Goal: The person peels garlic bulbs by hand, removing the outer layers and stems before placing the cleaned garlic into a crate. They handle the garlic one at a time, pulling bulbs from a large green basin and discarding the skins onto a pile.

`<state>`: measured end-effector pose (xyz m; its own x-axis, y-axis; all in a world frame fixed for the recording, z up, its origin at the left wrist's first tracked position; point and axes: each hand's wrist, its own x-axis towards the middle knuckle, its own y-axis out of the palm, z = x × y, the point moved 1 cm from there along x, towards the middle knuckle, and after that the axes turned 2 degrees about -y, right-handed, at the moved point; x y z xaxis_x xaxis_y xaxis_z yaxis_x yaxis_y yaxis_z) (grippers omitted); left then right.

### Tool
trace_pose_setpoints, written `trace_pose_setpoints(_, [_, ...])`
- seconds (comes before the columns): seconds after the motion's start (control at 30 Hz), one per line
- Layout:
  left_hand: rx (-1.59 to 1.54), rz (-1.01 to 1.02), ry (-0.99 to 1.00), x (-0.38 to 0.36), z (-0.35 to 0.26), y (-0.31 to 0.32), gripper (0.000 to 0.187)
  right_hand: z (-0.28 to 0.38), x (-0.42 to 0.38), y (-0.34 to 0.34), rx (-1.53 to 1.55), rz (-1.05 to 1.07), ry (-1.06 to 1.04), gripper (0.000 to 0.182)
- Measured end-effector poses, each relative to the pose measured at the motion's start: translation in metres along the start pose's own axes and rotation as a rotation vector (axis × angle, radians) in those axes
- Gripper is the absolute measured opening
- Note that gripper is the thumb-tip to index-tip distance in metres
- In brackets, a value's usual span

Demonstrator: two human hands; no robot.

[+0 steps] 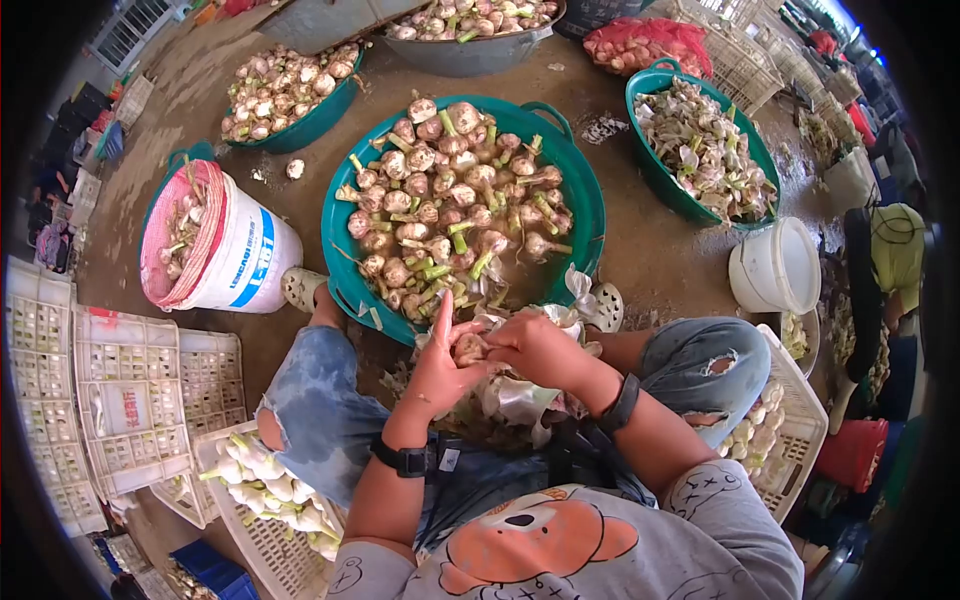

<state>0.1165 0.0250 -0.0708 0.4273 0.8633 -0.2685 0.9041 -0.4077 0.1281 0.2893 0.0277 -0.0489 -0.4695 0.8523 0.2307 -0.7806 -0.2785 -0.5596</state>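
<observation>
Over my lap, my left hand [438,365] is closed round a garlic bulb [470,348], with one finger pointing up. My right hand [545,347] is closed too, its fingertips pressed against the same bulb from the right; whether they pinch a bit of skin is hidden. Loose garlic peels [520,400] lie heaped below both hands, between my legs. Just beyond stands a large green tub [590,215], filled with unpeeled garlic bulbs [430,210] with cut stems. Some brownish water shows at its right side.
Left stand a white bucket [265,250] and stacked crates [125,400]. Crates of cleaned garlic [270,485] flank me. A green tub of peels [765,170] and a white pail [790,270] are right. Beyond are a garlic-filled basin [470,55] and a red net sack [645,45].
</observation>
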Motion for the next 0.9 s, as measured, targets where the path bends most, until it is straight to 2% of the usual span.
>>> trace_pose_setpoints(0.03, [0.003, 0.003, -0.001, -0.001, 0.000, 0.000, 0.102, 0.002, -0.001, 0.000, -0.018, 0.048, 0.107, 0.014])
trace_pose_setpoints(0.07, [-0.040, 0.040, -0.004, -0.002, -0.002, 0.000, 0.102, 0.002, -0.003, 0.001, -0.016, 0.044, 0.109, 0.014])
trace_pose_setpoints(0.13, [-0.079, 0.082, -0.010, -0.004, -0.003, 0.000, 0.103, -0.002, -0.006, 0.004, 0.120, 0.040, 0.379, 0.015])
trace_pose_setpoints(0.17, [-0.084, 0.084, -0.057, -0.004, -0.003, -0.002, 0.103, 0.000, -0.007, 0.002, 0.121, 0.036, 0.378, 0.015])
trace_pose_setpoints(0.23, [-0.085, 0.073, -0.093, -0.002, -0.004, -0.007, 0.103, 0.006, -0.006, -0.007, 0.254, 0.198, 0.470, 0.014])
trace_pose_setpoints(0.27, [-0.087, 0.073, -0.107, -0.002, -0.003, -0.009, 0.103, 0.005, -0.007, -0.008, 0.256, 0.204, 0.457, 0.014])
trace_pose_setpoints(0.33, [-0.079, 0.057, -0.117, -0.003, -0.003, -0.013, 0.103, 0.004, -0.011, -0.006, 0.146, 0.186, 0.195, 0.015])
trace_pose_setpoints(0.4, [-0.038, 0.222, -0.109, -0.003, -0.005, -0.010, 0.098, -0.006, -0.017, -0.003, 0.142, 0.239, 0.211, 0.016])
trace_pose_setpoints(0.47, [-0.195, 0.320, -0.085, -0.005, -0.013, -0.008, 0.092, -0.027, -0.027, 0.011, 0.811, 0.221, 0.721, 0.020])
trace_pose_setpoints(0.5, [-0.212, 0.322, -0.050, -0.005, -0.015, -0.009, 0.084, -0.018, -0.028, 0.014, 1.185, 0.129, 0.857, 0.018])
trace_pose_setpoints(0.53, [-0.228, 0.325, -0.014, -0.005, -0.017, -0.009, 0.077, -0.013, -0.026, 0.012, 1.185, 0.139, 0.848, 0.018])
trace_pose_setpoints(0.57, [-0.225, 0.318, -0.009, -0.006, -0.018, -0.008, 0.077, -0.010, -0.024, 0.010, 1.304, 0.070, 0.864, 0.018])
trace_pose_setpoints(0.6, [0.135, 0.163, 0.214, -0.005, -0.021, -0.009, 0.065, -0.009, -0.024, 0.008, 1.423, -0.003, 0.878, 0.019])
trace_pose_setpoints(0.63, [0.497, 0.005, 0.434, -0.005, -0.024, -0.008, 0.055, -0.013, -0.024, 0.013, 1.363, -0.034, 0.920, 0.020])
trace_pose_setpoints(0.67, [0.501, 0.008, 0.438, -0.004, -0.022, -0.004, 0.055, -0.013, -0.022, 0.014, 1.363, -0.038, 0.914, 0.020])
trace_pose_setpoints(0.73, [0.473, 0.069, 0.396, -0.004, -0.022, 0.008, 0.041, 0.000, -0.014, 0.014, 1.040, -0.113, 0.900, 0.018])
trace_pose_setpoints(0.8, [0.508, 0.003, 0.375, -0.006, -0.019, 0.012, 0.034, 0.000, -0.014, 0.014, 1.042, -0.118, 0.871, 0.017])
trace_pose_setpoints(0.87, [0.326, -0.161, 0.518, -0.003, -0.013, 0.012, 0.023, 0.007, -0.014, 0.007, 1.393, -0.238, 0.844, 0.017])
trace_pose_setpoints(0.9, [0.154, -0.189, 0.489, -0.002, -0.014, 0.011, 0.014, 0.003, -0.016, 0.008, 1.558, -0.279, 0.737, 0.019])
